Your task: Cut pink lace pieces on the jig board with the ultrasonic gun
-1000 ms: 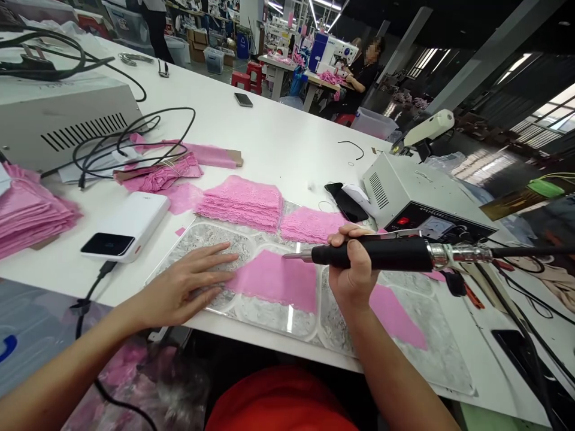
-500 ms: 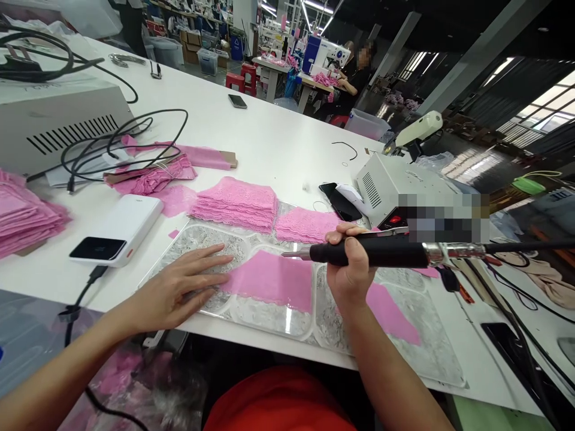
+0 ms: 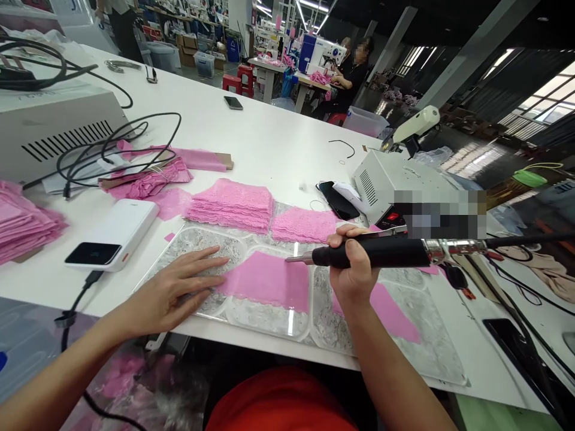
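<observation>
My left hand (image 3: 177,290) lies flat with fingers spread on the marbled, clear-topped board (image 3: 269,326). Its fingertips touch the left end of a pink lace-edged fabric piece (image 3: 269,281). My right hand (image 3: 353,263) is wrapped around a corded black handpiece (image 3: 381,252), held nearly level. The handpiece's narrow metal tip (image 3: 299,258) points left, over the upper part of that fabric; whether it touches cannot be told. Another pink piece (image 3: 393,314) lies on the board, partly behind my right forearm. Two stacks of pink lace pieces, one taller (image 3: 229,203), one lower (image 3: 303,224), sit along the board's far edge.
A white power bank (image 3: 114,233) with a cable stands left of the board. Grey control boxes stand at left (image 3: 67,131) and right (image 3: 381,179). Loose black cables (image 3: 121,143), phones and more pink fabric (image 3: 27,221) lie around. A person sits at a sewing machine (image 3: 321,54) beyond.
The handpiece and my right hand have shifted slightly right and down relative to the fabric. My left hand stays in place on the fabric's left end. The view has moved a little.
</observation>
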Tool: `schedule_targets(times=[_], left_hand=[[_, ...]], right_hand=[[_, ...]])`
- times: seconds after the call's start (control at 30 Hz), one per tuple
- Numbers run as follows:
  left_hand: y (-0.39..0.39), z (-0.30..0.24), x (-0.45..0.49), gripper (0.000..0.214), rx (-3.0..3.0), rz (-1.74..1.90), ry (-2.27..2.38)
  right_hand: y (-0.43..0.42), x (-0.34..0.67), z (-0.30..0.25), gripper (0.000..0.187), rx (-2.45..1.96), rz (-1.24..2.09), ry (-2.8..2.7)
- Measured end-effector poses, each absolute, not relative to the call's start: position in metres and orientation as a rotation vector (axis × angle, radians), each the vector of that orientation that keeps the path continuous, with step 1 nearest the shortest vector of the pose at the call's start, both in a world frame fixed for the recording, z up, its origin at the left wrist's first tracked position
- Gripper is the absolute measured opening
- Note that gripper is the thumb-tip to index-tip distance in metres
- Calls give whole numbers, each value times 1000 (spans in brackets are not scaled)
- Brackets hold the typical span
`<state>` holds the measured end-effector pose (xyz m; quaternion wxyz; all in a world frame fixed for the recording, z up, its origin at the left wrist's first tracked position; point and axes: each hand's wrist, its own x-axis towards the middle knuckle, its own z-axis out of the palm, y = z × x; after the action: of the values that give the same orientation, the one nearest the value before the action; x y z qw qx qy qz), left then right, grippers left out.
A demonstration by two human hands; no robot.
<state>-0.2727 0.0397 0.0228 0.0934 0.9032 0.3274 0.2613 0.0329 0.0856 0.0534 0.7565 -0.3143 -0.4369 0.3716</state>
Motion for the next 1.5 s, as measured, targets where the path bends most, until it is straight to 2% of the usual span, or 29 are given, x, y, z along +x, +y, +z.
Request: schedule_targets(times=[0.83,1.07,1.23,1.5], left_hand=[[43,23,-280,40,2683,743,992],[45,48,-202,29,2844,722,948],[63,37,-145,29,2927,646,866],[70,24,-134,29,2952,595,869]], right_hand=[[84,52,66,9,-678,795,-891],[83,78,65,11,-739,758,-887],[84,79,57,13,-718,804,-840],[85,76,56,16,-716,844,-728]])
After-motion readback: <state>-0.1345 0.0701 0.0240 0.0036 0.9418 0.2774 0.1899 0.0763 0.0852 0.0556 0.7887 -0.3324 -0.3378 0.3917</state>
